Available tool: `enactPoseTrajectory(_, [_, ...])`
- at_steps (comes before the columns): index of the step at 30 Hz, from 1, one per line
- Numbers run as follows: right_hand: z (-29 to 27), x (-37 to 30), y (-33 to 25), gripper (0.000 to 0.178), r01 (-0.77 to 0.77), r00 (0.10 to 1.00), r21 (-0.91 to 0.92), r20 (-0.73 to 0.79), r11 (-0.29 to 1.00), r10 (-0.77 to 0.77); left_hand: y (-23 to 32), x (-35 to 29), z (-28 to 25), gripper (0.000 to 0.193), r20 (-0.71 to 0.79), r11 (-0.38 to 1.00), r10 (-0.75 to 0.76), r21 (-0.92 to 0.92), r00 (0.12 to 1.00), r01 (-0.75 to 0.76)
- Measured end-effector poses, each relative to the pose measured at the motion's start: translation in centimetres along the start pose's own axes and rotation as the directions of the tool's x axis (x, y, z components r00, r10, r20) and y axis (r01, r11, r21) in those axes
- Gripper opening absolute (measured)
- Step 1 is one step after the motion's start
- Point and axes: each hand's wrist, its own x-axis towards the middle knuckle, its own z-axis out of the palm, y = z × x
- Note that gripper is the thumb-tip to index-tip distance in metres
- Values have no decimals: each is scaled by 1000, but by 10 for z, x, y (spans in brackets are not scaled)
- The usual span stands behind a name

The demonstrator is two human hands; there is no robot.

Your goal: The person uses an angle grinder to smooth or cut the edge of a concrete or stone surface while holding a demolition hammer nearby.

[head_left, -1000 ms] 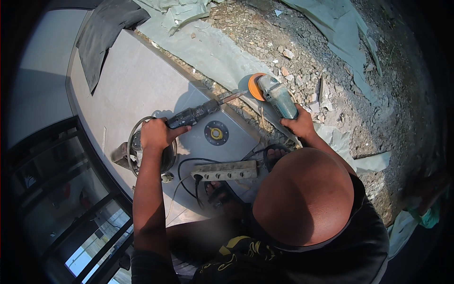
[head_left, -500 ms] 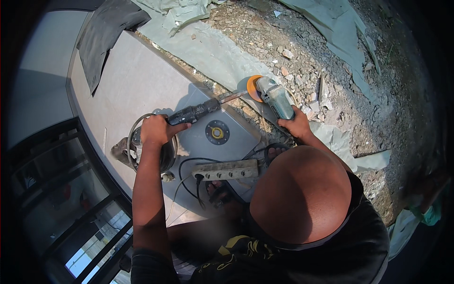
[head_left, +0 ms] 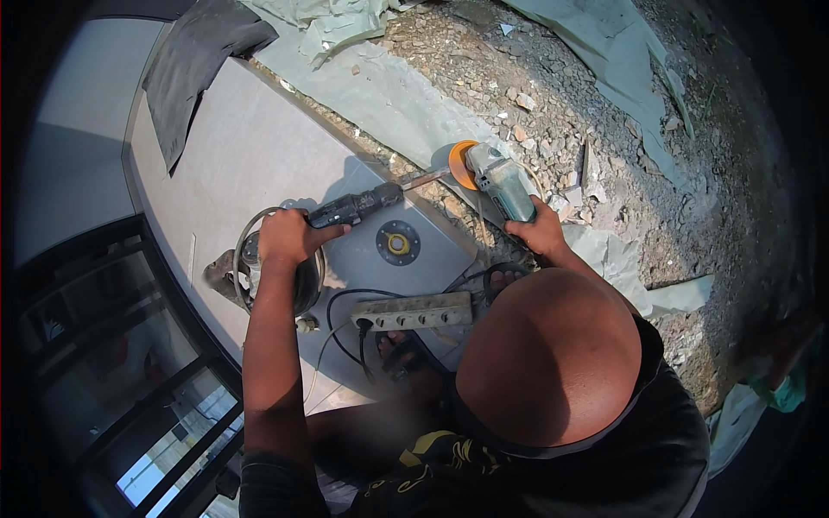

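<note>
My left hand (head_left: 289, 236) is closed around the body of a dark, dusty power hammer (head_left: 358, 205), which lies over the grey tiled slab. Its rusty chisel bit (head_left: 425, 180) sticks out past the slab's edge. In my right hand (head_left: 537, 229) is a green-grey angle grinder (head_left: 508, 188), gripped by its rear end. The grinder's orange disc (head_left: 461, 164) meets the end of the bit; whether they touch, I cannot tell. A round black disc with a yellow centre (head_left: 398, 243) lies on the slab below the hammer.
A dusty power strip (head_left: 414, 311) with a black plug and cords lies by my sandalled feet. My bent knee (head_left: 553, 363) rises in front. Rubble (head_left: 527, 104) and pale sheeting (head_left: 414, 108) lie beyond the slab (head_left: 259, 142). A dark-framed glass panel (head_left: 112, 345) is at left.
The grinder and its orange disc have shifted very slightly to the left. Both hands keep their grips, and the hammer stays nearly still.
</note>
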Motion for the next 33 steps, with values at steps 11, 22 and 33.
enactPoseTrajectory(11, [2, 4, 9, 78, 25, 1000, 9, 2, 1000, -25, 2, -2, -2, 97, -24, 1000, 23, 3, 999, -23])
enactPoseTrajectory(22, [-7, -1, -7, 74, -24, 1000, -24, -2, 999, 24, 2, -2, -3, 100, -20, 1000, 19, -11, 1000, -20])
enactPoseTrajectory(33, [-2, 4, -2, 77, 25, 1000, -49, -18, 999, -25, -2, 0, 4, 104, -47, 999, 38, -2, 998, -38])
